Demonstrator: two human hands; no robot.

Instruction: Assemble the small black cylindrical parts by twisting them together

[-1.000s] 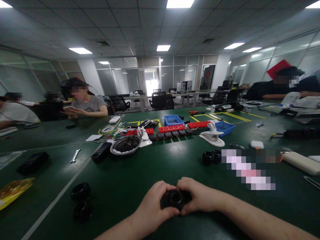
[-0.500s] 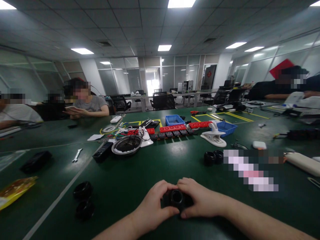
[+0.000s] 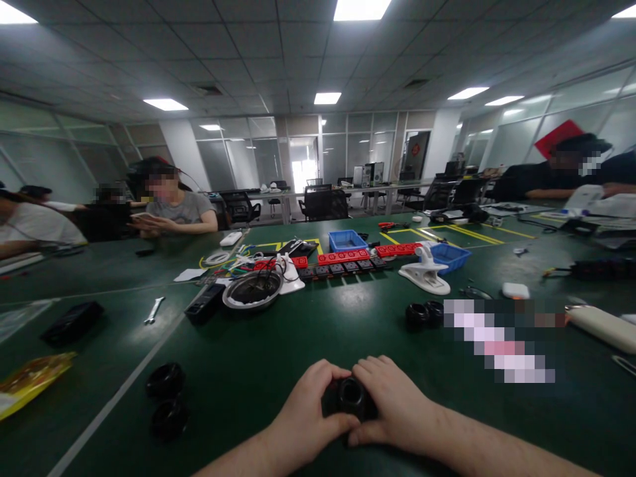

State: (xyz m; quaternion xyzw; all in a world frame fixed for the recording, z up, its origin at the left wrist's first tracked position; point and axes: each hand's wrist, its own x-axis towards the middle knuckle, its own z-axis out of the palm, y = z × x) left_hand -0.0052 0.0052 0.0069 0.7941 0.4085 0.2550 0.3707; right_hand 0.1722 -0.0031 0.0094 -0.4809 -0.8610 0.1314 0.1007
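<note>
Metal bowl [image 3: 250, 306], far and left of centre, held thin dark wires; one blue tray [image 3: 348, 246] stood beyond a red strip [image 3: 342, 257], a second blue tray [image 3: 451, 261] farther right, partly behind a white clamp [image 3: 424, 277]. Near centre, the left hand [image 3: 312, 407] and right hand [image 3: 397, 404] curled around a hollow black piece [image 3: 351, 405].

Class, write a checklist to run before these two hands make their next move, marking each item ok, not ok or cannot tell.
1. Left hand on the black piece: ok, curled around its left side.
2. Right hand on the same piece: ok, curled around its right side.
3. Round opening uncovered: ok, visible between the hands.
4. Piece resting on the green table: cannot tell, its underside is hidden.
5. Wrench away from both hands: ok.
</note>
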